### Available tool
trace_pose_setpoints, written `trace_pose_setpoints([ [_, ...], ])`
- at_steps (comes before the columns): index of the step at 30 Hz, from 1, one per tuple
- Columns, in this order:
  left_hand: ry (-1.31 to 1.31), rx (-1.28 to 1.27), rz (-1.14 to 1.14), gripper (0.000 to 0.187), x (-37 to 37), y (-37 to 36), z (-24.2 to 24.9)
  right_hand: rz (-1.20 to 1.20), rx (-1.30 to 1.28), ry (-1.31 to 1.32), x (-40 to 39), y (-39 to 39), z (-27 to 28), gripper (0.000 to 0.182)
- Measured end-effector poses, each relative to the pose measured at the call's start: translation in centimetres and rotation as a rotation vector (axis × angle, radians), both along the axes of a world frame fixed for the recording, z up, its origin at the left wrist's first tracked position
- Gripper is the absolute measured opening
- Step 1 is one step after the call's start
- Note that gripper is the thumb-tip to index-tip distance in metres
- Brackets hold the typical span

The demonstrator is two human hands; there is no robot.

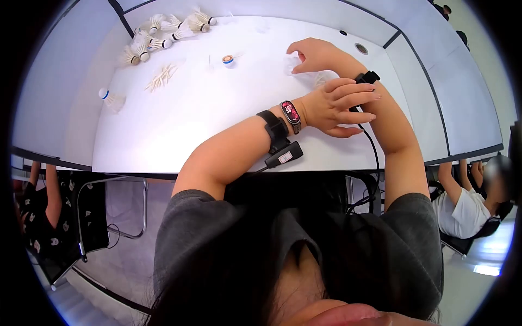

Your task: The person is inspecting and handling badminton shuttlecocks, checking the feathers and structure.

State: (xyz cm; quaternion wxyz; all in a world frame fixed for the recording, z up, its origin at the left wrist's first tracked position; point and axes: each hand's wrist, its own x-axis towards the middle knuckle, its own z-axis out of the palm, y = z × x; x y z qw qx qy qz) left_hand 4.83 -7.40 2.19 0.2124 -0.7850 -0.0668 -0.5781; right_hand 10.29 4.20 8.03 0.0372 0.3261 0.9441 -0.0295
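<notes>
My left hand (345,106) reaches across my right forearm, fingers stretched and slightly spread beside the black strap (368,77) on the right wrist. A smart band (291,113) and a black strap with a small box sit on my left wrist. Beyond it, my right hand (315,54) rests on the white table, thumb and fingers curved apart in a C shape. A pale, translucent piece (292,66) shows between those fingertips. Some thin white pieces (320,80) lie beneath the right wrist, partly hidden. A shuttlecock base (228,61) with a blue band lies left of this hand.
Several feather shuttlecocks (163,38) are heaped at the back left. White quill sticks (161,77) lie in front of them, and a single shuttlecock (111,99) stands near the left edge. A black cable (374,149) runs down beside my right arm. Partitions surround the table; people sit either side.
</notes>
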Motion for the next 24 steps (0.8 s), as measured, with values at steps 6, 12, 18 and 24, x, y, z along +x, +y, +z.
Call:
trace_pose_setpoints([
  [6,0.011,-0.046,0.019,0.045,-0.1,0.0,-0.1,0.080,0.028,0.318,1.2,-0.5,-0.6,0.058],
  [12,0.014,-0.146,0.021,0.050,-0.1,0.5,-0.4,-0.051,-0.024,0.559,8.0,-2.1,1.6,0.034],
  [18,-0.054,-0.345,0.015,0.062,-0.1,1.5,-0.7,-0.384,-0.100,0.634,18.5,-0.3,-0.1,0.031],
  [24,-0.111,-0.459,0.131,0.067,-0.4,1.9,-1.0,-0.553,-0.326,0.554,18.6,-3.0,-0.6,0.044],
])
